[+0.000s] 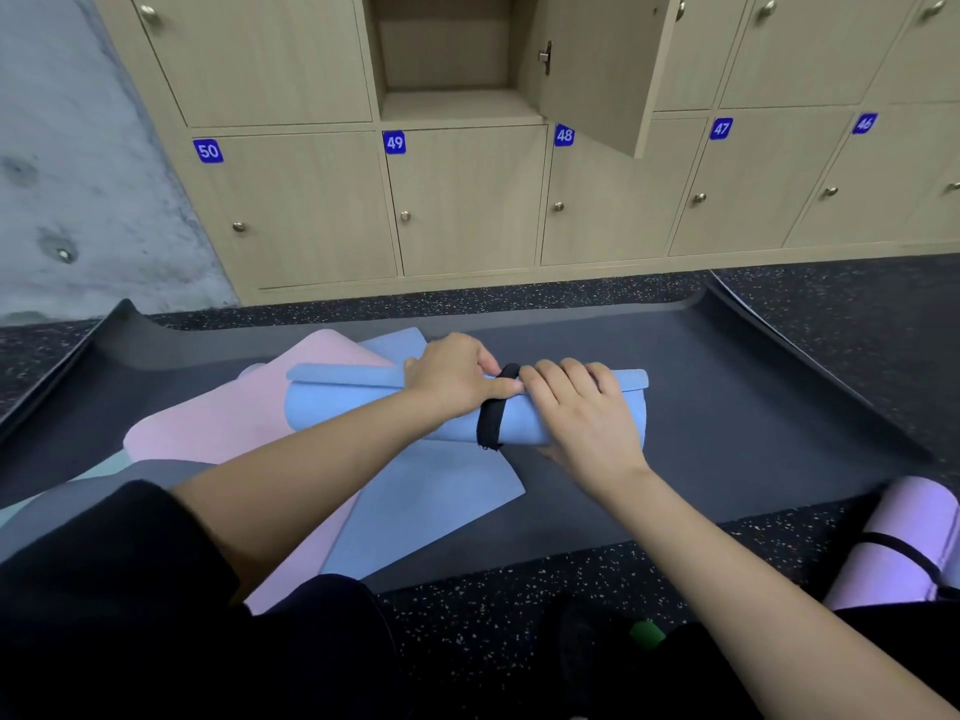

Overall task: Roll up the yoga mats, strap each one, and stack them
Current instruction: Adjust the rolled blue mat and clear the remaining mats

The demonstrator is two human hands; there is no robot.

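Blue rolled mat (363, 407) lies mid-frame on a dark floor mat (727, 407), a black strap (491, 423) looped round it. The left hand (452, 376) and right hand (582, 413) curl over the roll, either side of the strap. A lilac strapped roll (904, 543) sits lower right.

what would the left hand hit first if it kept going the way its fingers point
The black strap round the blue rolled mat: the left hand points right along the roll, its thumb seemingly on the strap. Just beyond lie the right hand's fingers.
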